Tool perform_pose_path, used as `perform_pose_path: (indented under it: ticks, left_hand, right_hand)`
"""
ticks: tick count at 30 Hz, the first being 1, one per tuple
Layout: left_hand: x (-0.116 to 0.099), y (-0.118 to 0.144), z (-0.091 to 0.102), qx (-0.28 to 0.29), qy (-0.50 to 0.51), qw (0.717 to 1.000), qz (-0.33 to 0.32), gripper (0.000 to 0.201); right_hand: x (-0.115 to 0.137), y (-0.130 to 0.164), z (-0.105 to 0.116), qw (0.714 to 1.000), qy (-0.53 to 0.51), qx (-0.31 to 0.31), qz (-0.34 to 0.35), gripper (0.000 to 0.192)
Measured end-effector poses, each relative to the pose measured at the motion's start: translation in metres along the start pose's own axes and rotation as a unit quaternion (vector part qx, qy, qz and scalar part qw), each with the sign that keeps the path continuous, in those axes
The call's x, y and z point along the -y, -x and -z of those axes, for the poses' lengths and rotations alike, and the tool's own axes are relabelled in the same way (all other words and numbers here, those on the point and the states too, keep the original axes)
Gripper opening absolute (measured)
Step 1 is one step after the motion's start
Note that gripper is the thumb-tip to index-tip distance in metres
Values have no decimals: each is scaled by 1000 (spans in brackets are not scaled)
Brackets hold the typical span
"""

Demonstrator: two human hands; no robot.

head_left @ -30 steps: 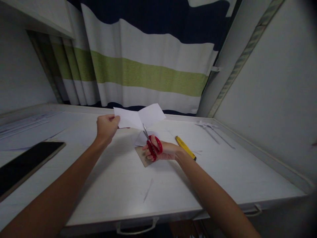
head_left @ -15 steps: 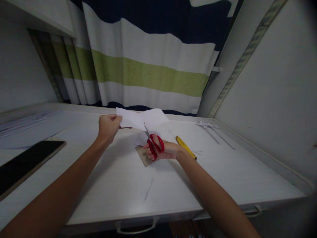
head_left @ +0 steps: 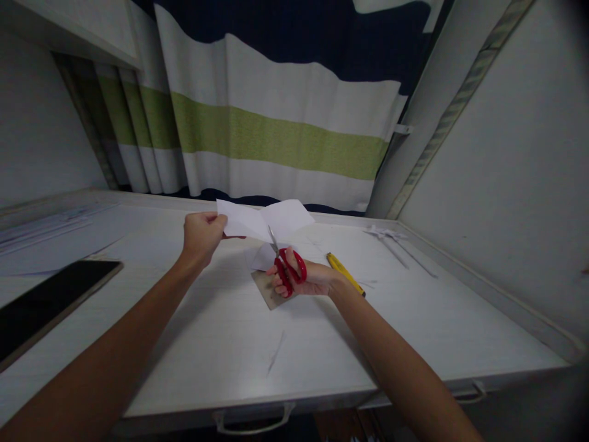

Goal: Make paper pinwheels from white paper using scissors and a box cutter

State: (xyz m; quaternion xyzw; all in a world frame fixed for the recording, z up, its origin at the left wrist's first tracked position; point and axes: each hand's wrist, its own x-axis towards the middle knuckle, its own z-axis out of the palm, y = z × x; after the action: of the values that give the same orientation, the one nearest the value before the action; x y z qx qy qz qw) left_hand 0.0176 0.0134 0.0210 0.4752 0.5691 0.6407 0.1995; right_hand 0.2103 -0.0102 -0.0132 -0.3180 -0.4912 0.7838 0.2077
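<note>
Behind a white desk [head_left: 216,350] hangs a striped curtain [head_left: 276,138] in navy, white and green. Above the desk, a creased white sheet [head_left: 242,220] is held open, its near edge at the blades of red-handled scissors [head_left: 283,258]; whether they bite into it cannot be told. Left of the scissors, the left hand [head_left: 201,234] pinches the sheet's corner between thumb and fingers. On the scissors themselves, the right hand [head_left: 307,283] is curled through and around the handles. Below the scissors lies a beige card [head_left: 267,293], partly covered. Just right of them rests a yellow cutter [head_left: 345,274]; farther right, thin pale strips [head_left: 391,247]. Well left of the scissors are a dark phone [head_left: 55,304] and, beyond it, loose papers [head_left: 59,239]. Nearer the viewer than the scissors lies a thin sliver [head_left: 276,354].
</note>
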Motion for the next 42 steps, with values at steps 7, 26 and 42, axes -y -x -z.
perform_pose_path:
  ticks: [7,26,42]
  left_hand:
    - [9,-5,-1,4,39,999,5,13]
    - [1,-2,1,16,55,998,8,13]
    - [1,-1,2,36,33,999,17,14]
  right_hand:
    - [1,1,-1,1000,-2,17,2,53]
    - [0,-3,6,999,10,33,-10,64]
    - [-4,-8,14,999,12,43,2,61]
